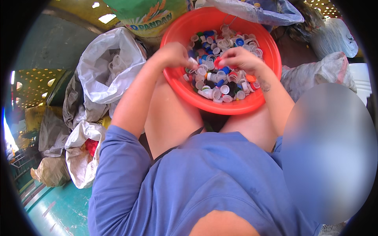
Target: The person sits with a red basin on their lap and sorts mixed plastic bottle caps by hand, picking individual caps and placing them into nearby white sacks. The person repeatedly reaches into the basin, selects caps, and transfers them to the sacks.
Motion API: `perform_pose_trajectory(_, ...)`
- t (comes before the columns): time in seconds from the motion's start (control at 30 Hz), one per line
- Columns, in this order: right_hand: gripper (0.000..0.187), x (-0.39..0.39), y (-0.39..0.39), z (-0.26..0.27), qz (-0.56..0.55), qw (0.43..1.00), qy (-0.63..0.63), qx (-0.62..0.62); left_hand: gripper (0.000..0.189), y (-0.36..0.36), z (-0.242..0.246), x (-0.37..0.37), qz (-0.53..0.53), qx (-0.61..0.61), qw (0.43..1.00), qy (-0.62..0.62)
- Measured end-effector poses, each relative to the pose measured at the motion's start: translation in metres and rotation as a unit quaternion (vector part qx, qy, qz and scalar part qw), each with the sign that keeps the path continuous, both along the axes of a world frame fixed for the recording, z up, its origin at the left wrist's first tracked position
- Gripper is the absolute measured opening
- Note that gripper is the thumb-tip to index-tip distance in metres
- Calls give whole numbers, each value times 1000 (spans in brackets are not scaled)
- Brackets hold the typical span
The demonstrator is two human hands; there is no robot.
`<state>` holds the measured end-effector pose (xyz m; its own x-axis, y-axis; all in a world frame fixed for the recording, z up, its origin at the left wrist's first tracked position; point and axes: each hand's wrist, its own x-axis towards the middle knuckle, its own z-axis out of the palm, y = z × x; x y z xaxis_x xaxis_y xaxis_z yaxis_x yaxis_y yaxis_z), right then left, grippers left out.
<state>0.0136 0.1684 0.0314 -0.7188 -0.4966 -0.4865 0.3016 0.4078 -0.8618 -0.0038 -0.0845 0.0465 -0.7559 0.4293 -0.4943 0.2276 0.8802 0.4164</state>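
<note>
A red plastic basin rests across the thighs, holding many loose plastic bottle caps in white, translucent, blue, orange and other colours. Over its left side, my left hand pinches a whitish plastic cap between thumb and fingers; the hand is slightly blurred. Opposite it, above the middle of the heap, my right hand grips a red plastic cap at the fingertips. Both hands are just above the caps, a short distance apart.
Left of the basin stands an open white sack with whitish plastic pieces inside. Below it, a smaller white sack contains red pieces. A green printed sack is behind the basin. A translucent plastic bag overhangs its far rim. A greyish sack lies right.
</note>
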Motion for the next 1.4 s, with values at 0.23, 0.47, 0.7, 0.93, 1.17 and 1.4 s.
perform_pose_trajectory(0.23, 38, 2, 32, 2, -118, 870, -181, -443, 37, -17, 2, -2, 270, 449, 824, -219)
perform_pose_trajectory(0.47, 23, -7, 34, -7, -176, 926, -144, -303, 39, -4, -5, -12, 154, 255, 954, -38)
perform_pose_trajectory(0.7, 23, 6, 32, -16, 169, 899, 333, 230, 21, 29, -50, 2, -84, -180, 974, 114)
perform_pose_trajectory(0.93, 9, 20, 14, -32, 313, 776, 424, 346, 23, 38, -74, -3, -133, -201, 969, 51)
perform_pose_trajectory(1.17, 18, 1, 38, -16, 188, 887, 351, 235, 37, 23, -59, -8, 25, -48, 989, 138)
perform_pose_trajectory(1.4, 22, 12, 32, -9, 270, 850, 339, 301, 37, 26, -61, -18, -38, -171, 980, 95)
